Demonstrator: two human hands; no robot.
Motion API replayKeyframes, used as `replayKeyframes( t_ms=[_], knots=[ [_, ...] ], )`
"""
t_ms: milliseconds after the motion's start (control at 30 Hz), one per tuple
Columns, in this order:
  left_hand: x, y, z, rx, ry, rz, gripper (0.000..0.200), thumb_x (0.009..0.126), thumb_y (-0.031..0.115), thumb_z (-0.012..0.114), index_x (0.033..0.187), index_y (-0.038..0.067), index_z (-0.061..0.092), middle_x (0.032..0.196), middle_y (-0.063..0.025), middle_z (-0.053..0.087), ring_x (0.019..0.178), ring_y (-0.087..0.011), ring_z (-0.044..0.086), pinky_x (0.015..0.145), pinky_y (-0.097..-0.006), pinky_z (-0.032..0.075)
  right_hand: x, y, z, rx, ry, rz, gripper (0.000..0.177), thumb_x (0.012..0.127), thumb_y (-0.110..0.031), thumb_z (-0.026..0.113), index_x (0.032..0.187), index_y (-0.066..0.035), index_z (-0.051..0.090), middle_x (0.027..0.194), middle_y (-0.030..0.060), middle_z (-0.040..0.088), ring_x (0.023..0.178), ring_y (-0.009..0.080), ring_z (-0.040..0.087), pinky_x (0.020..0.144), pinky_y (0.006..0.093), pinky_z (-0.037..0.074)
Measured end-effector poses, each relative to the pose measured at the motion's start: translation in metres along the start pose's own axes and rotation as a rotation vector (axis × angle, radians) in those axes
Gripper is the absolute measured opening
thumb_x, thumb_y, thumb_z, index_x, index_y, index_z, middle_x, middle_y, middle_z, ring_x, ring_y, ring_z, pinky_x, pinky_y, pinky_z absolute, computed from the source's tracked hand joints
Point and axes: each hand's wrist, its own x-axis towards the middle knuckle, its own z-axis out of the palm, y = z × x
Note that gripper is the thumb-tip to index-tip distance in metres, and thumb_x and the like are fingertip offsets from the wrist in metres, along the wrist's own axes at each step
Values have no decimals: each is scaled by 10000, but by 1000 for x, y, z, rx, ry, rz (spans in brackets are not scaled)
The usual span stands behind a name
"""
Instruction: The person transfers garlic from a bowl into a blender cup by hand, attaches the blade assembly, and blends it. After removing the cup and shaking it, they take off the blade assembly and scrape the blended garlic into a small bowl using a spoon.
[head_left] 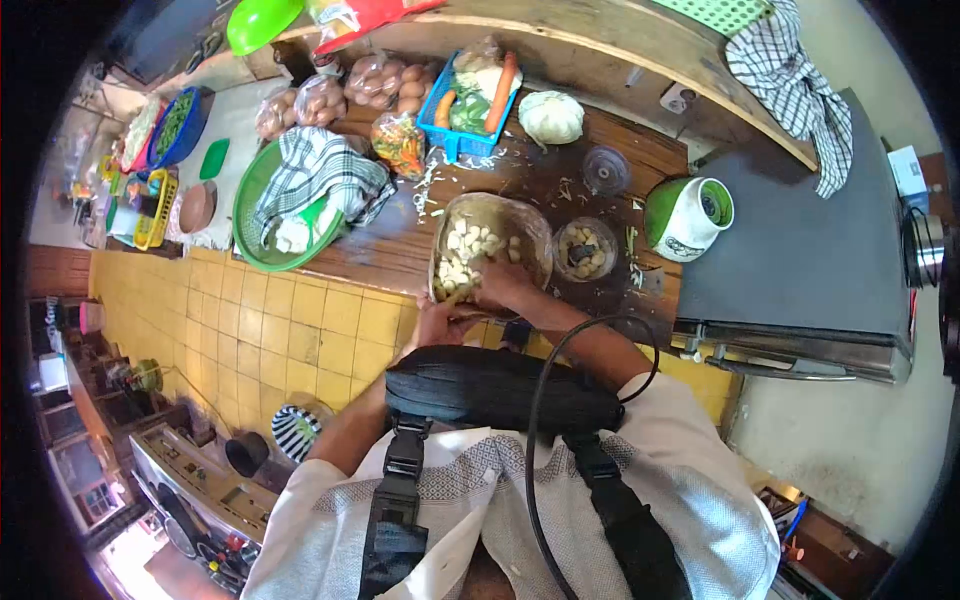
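Observation:
A shallow basin (543, 228) sits at the front edge of the wooden table, with many pale pieces like peeled garlic cloves (460, 272) in it. My left hand (440, 322) is at the basin's near left rim, its fingers bent over the edge. Inside the basin, my right hand (503, 287) reaches down beside the pale pieces. Its fingers are bent together and their tips are hidden, so anything pinched there does not show. Just right of the basin stands a clear round tub (585, 250) holding more pale and brownish pieces and something dark.
Behind are a blue basket (440, 140) of vegetables, a cabbage (551, 118) and bagged eggs (375, 82). A green basin (250, 235) with a checked cloth (325, 165) stands left. At right are a clear lid (606, 170), a green-white jar (672, 215) and a dark stove top (790, 240).

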Motion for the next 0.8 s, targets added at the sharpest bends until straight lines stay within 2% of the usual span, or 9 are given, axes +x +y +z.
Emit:
replayKeyframes(
  t_ms=[67, 200, 267, 467, 533, 600, 667, 733, 800],
  knots=[
    [-7, -3, 12, -28, 202, 89, 588, 777, -100, 425, 1342, 62, 404, 1298, -198, 525, 1121, -347, 605, 905, -434, 577, -11, 1, 2, -110, 165, -142, 610, 782, -261, 718, 1345, -171, 503, 1323, 318, 471, 1155, 465, 543, 947, 499, 477],
    [-20, 4, 30, -105, 192, 17, 598, 757, -118, 381, 1336, 30, 384, 1282, -197, 533, 1191, -354, 556, 938, -489, 551, 0, 13, 16, -84, 206, -123, 484, 786, -277, 706, 1217, -110, 563, 1262, 285, 528, 1169, 450, 525, 972, 494, 455],
    [5, -16, -17, -191, 134, 0, 556, 819, -133, 386, 1306, 135, 362, 1223, -157, 565, 1067, -316, 635, 812, -457, 621, 0, 21, 10, 92, 85, -280, 364, 823, -248, 656, 1153, -105, 599, 1221, 255, 568, 1106, 437, 565, 957, 487, 463],
    [-2, -29, -15, -200, 91, 7, 539, 817, -132, 383, 1299, 109, 390, 1229, -156, 574, 1070, -323, 636, 810, -432, 619, 3, 28, 18, -38, 136, -391, 385, 740, -201, 711, 1101, -99, 626, 1019, 233, 620, 1067, 414, 588, 884, 471, 485],
    [-6, -47, -23, 536, -132, 765, 575, 802, -132, 393, 1326, 104, 388, 1238, -160, 571, 1086, -325, 628, 852, -451, 602, 12, 34, 20, 68, 231, -434, 442, 663, -119, 756, 1079, -63, 616, 972, 202, 614, 1000, 388, 601, 838, 459, 488],
    [-23, -29, -12, 615, -142, 609, 439, 794, -139, 523, 1175, 49, 412, 1211, -198, 554, 1093, -328, 621, 845, -412, 599, 17, 38, 15, 99, 284, -471, 377, 703, -99, 711, 1065, -51, 615, 985, 170, 633, 965, 318, 630, 810, 456, 506],
    [-26, -19, -5, 684, -148, 460, 351, 787, -146, 654, 1023, -6, 435, 1184, -237, 536, 1101, -330, 614, 837, -372, 595, -12, 24, -23, 470, 178, -431, 311, 746, -110, 673, 1048, -56, 623, 990, 115, 650, 914, 232, 642, 750, 426, 523],
    [-21, -19, -7, -78, 11, 60, 449, 730, -174, 713, 1034, -23, 419, 1224, -233, 494, 1074, -326, 628, 807, -366, 605, -44, 16, -56, 552, 202, -324, 276, 771, -116, 659, 1038, -52, 629, 994, 81, 655, 873, 182, 636, 709, 390, 525],
    [-13, -33, -25, 80, 2, 199, 398, 754, -173, 671, 1033, -35, 423, 1235, -225, 477, 1081, -319, 623, 821, -374, 604, -62, 26, -80, 584, 510, -413, 308, 738, -141, 701, 1028, -63, 633, 978, 148, 648, 923, 252, 620, 788, 395, 504]
  ],
)
